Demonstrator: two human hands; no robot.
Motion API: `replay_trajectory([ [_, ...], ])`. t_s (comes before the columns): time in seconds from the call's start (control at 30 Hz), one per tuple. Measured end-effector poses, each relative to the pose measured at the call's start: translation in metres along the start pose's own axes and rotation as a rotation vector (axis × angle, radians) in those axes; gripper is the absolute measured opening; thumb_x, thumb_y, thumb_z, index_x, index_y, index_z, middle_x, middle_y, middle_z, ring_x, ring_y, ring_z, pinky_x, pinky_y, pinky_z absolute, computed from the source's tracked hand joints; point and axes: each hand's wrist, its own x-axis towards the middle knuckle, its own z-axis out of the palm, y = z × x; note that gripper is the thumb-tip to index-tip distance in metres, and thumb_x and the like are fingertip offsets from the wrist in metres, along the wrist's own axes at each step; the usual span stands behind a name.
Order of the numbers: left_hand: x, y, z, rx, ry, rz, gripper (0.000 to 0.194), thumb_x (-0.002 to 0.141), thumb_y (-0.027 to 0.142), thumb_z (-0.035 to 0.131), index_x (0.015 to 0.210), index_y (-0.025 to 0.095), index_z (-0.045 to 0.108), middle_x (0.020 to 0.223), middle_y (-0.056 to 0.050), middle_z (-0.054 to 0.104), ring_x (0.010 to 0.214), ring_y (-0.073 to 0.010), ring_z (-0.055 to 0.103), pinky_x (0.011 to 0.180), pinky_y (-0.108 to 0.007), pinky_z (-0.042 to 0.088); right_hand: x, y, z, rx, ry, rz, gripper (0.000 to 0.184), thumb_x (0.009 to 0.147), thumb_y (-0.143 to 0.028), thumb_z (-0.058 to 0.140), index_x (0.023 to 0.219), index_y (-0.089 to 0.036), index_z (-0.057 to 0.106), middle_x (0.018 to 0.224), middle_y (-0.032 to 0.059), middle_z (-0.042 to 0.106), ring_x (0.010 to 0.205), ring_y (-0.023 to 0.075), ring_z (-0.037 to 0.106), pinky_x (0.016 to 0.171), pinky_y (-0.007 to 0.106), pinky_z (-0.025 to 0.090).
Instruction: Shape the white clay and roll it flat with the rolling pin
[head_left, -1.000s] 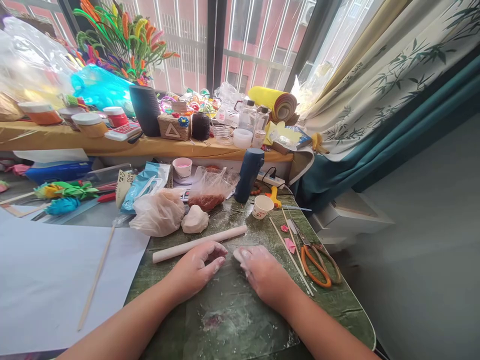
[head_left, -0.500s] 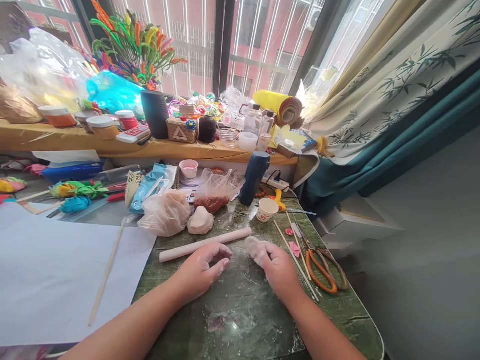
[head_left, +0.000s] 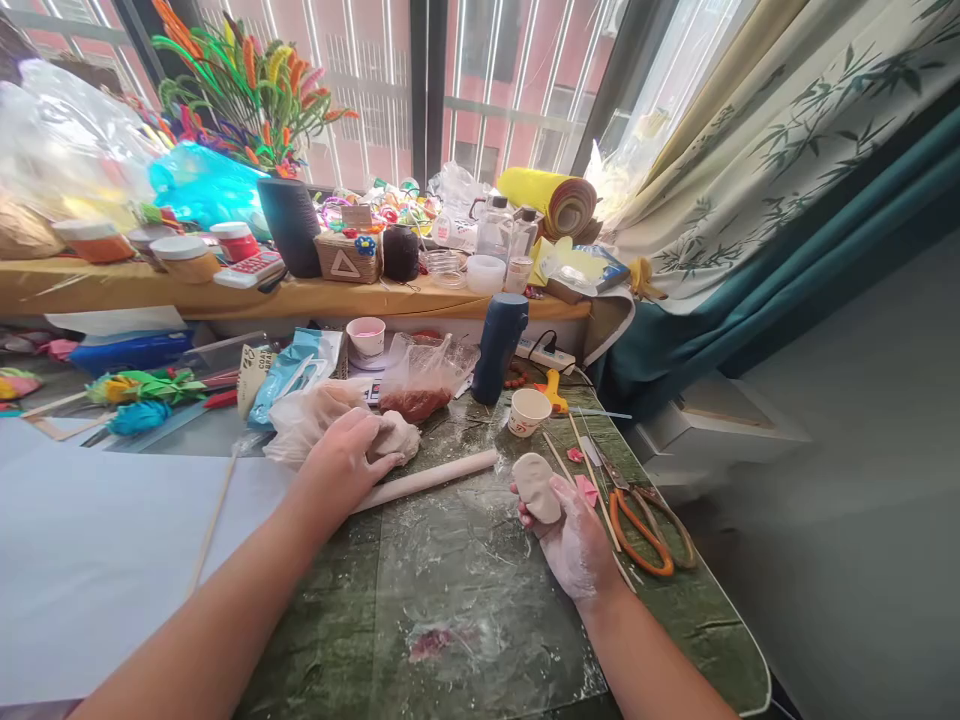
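My right hand [head_left: 574, 545], palm turned up and dusted white, has its fingers closed round a flattened oval piece of pale clay [head_left: 537, 487]. At the back left, my left hand [head_left: 341, 460] grips the side of a larger lump of pale clay [head_left: 399, 438], thumb in front and fingers behind. Part of that lump is hidden under the fingers. Between the hands lies a pale rolling pin [head_left: 442, 475], its left end covered by my left hand. Behind my left hand sits a crumpled plastic bag [head_left: 289, 425].
A white paper cup [head_left: 529, 412] and dark blue bottle [head_left: 500, 350] stand behind the right hand. Orange-handled scissors [head_left: 641, 530] and thin sticks [head_left: 596, 485] lie to its right. A bag of reddish-brown material [head_left: 416, 400] is at the back, white paper [head_left: 97, 580] at left.
My left hand has moved from the rolling pin back and left onto the clay lump. My right hand has turned palm up, showing the flattened clay it holds.
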Motion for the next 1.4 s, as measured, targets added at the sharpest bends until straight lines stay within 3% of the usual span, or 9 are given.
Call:
replay_trajectory([
  [0.3,-0.005,0.006,-0.005,-0.072,0.01,-0.057,0.017,0.093,0.035,0.058,0.093,0.023,0.07,0.093,-0.005,0.07,0.091,-0.0247,0.064,0.083,-0.038,0.05,0.0,0.002,0.003,-0.074,-0.043,0.01,0.036,0.085,-0.046,0.07,0.106,-0.018,0.072,0.094,0.012,0.075,0.072,0.0221,0.063,0.06,0.033,0.052],
  [0.6,-0.005,-0.003,0.003,-0.059,0.087,-0.133,0.029,0.093,0.034,0.053,0.115,0.021,0.066,0.116,-0.009,0.074,0.111,-0.0284,0.068,0.103,-0.042,0.049,0.001,0.004,0.0,-0.142,-0.076,0.004,0.04,0.088,-0.051,0.066,0.111,-0.018,0.072,0.097,0.0127,0.076,0.072,0.0219,0.063,0.062,0.034,0.052],
  [0.93,-0.005,-0.009,0.006,-0.206,0.096,-0.278,0.029,0.09,0.036,0.058,0.114,0.02,0.062,0.111,-0.01,0.073,0.099,-0.0262,0.07,0.093,-0.041,0.058,0.001,0.003,0.001,-0.106,-0.083,0.01,0.039,0.087,-0.047,0.068,0.111,-0.017,0.072,0.096,0.0118,0.076,0.072,0.0211,0.064,0.061,0.032,0.052],
  [1.1,-0.008,-0.005,-0.001,-0.092,0.133,-0.171,0.03,0.091,0.042,0.057,0.111,0.021,0.062,0.109,-0.01,0.072,0.101,-0.027,0.068,0.096,-0.042,0.054,0.002,0.002,0.002,-0.06,-0.089,0.02,0.041,0.087,-0.049,0.068,0.111,-0.015,0.072,0.097,0.0127,0.076,0.073,0.0212,0.064,0.062,0.032,0.053],
  [1.23,-0.004,-0.005,-0.008,0.15,0.038,-0.168,0.03,0.09,0.053,0.056,0.09,0.022,0.058,0.091,-0.009,0.071,0.085,-0.0288,0.068,0.076,-0.039,0.052,0.003,0.002,0.002,-0.039,-0.097,0.017,0.039,0.087,-0.048,0.067,0.11,-0.017,0.073,0.095,0.0115,0.076,0.073,0.0207,0.065,0.062,0.031,0.053],
  [1.4,0.002,-0.001,-0.008,0.335,-0.193,-0.282,0.041,0.094,0.058,0.045,0.07,0.025,0.05,0.067,-0.004,0.067,0.064,-0.0266,0.064,0.054,-0.033,0.035,0.005,0.003,0.002,-0.042,-0.122,0.009,0.036,0.089,-0.046,0.065,0.11,-0.018,0.073,0.095,0.0113,0.076,0.072,0.021,0.065,0.061,0.032,0.053],
])
